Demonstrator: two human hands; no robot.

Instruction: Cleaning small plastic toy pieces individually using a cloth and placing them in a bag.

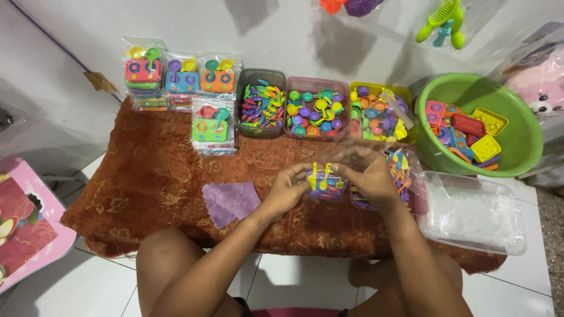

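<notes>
Both my hands hold a small purple toy set (326, 186) with yellow utensils sticking up from it, over the rust-brown patterned cloth (153, 176). My left hand (288, 189) grips its left side and my right hand (367, 175) grips its right side, fingers curled around it. A clear bag of mixed plastic utensils (401, 170) lies just right of my right hand. A purple cloth square (231, 202) lies flat to the left of my left hand.
Packed toy stove sets (182, 79) are stacked at the back left. Three tubs hold utensils (261, 105), small pots (316, 110) and mixed pieces (379, 113). A green basin (517, 132) with toy stoves stands right, above a pile of clear bags (473, 212). A pink box (26, 220) lies on the floor.
</notes>
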